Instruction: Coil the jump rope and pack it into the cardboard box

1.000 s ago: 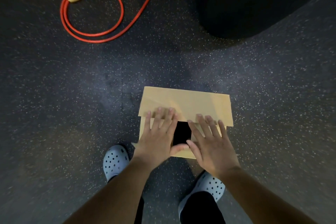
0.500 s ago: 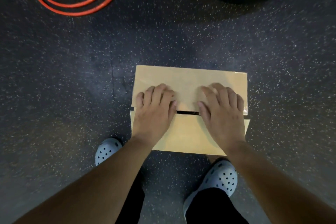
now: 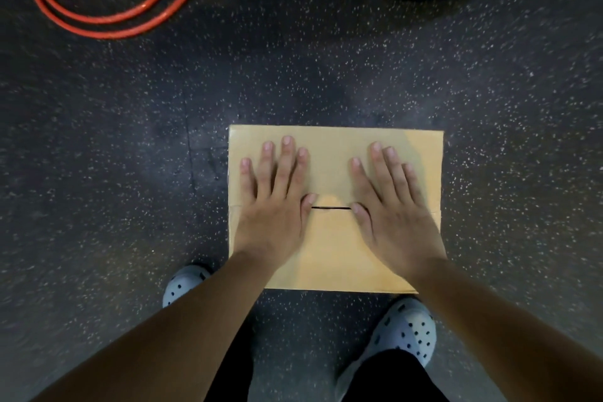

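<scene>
My left hand (image 3: 272, 206) and right hand (image 3: 390, 209) spread flat, gripping nothing, on closed cardboard box (image 3: 332, 258), jump rope (image 3: 98, 15) on floor (image 3: 98, 173) far beyond left hand.

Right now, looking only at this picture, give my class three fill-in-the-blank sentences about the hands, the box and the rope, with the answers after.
1. Both hands, the left hand and the right hand, lie flat on top of the cardboard ____.
2. The red rope lies on the ____, not in the box.
3. The box flaps are ____, with only a thin slit between them.

Answers: box; floor; closed
</scene>
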Demonstrator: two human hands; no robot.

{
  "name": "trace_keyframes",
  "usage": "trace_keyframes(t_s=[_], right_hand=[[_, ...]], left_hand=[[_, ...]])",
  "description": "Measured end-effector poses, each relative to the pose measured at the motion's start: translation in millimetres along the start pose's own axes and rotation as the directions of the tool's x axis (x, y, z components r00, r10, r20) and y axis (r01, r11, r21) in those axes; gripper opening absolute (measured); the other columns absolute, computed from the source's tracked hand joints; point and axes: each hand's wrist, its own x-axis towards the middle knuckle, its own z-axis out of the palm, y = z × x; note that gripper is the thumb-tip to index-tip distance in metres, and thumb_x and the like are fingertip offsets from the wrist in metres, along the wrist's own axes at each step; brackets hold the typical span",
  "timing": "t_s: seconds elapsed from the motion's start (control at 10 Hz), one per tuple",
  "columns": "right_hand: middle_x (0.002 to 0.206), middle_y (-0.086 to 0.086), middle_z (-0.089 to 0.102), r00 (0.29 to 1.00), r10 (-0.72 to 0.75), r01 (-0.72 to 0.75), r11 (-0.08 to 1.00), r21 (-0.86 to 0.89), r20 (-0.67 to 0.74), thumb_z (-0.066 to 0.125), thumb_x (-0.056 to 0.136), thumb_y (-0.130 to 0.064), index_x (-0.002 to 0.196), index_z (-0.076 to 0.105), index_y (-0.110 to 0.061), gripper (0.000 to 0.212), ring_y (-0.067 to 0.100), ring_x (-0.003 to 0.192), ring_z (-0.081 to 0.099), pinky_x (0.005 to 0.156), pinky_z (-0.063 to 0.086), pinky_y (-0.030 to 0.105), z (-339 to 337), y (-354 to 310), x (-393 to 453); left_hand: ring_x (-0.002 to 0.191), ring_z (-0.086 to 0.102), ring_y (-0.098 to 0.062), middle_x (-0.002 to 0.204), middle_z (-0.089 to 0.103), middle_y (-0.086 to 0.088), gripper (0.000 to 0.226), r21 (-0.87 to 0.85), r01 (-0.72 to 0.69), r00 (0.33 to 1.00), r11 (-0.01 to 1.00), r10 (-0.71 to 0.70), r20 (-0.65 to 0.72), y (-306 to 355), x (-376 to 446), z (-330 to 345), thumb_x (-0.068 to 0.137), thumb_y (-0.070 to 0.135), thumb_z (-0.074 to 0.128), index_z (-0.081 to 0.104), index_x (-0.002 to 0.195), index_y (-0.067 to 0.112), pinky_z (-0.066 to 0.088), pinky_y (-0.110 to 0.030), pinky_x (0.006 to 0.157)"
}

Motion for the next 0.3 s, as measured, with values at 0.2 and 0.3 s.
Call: trace_keyframes(t_s=[0.2, 0.3], right_hand=[[0.171, 0.015, 0.017, 0.996, 0.086, -0.091, 0.981, 0.174, 0.037, 0.022, 0.108, -0.042, 0.163, 0.022, -0.017, 0.060, 0.031, 0.159, 0.012, 0.126, 0.018, 0.053, -44.2, -12.2, 8.0], [0.169, 0.012, 0.025, 0.983, 0.177, -0.180, 0.927, 0.330, 0.041, 0.022, 0.108, -0.044, 0.162, 0.024, -0.020, 0.059, 0.028, 0.157, 0.019, 0.126, 0.020, 0.050, -80.1, -11.1, 11.7]], left_hand=[[0.150, 0.022, -0.037, 0.162, 0.026, -0.013, 0.063, -0.131, 0.066, 0.998, 0.989, -0.064, 0.015, 5.7, 6.7, -44.8, 0.102, 0.043, 0.036, 0.029, 0.154, 0.010, 0.021, -0.060, 0.118], [0.148, 0.026, -0.031, 0.159, 0.032, -0.009, 0.061, -0.218, 0.063, 0.998, 0.974, -0.065, -0.003, 3.8, 10.0, -71.7, 0.101, 0.046, 0.038, 0.033, 0.152, 0.013, 0.024, -0.054, 0.119]])
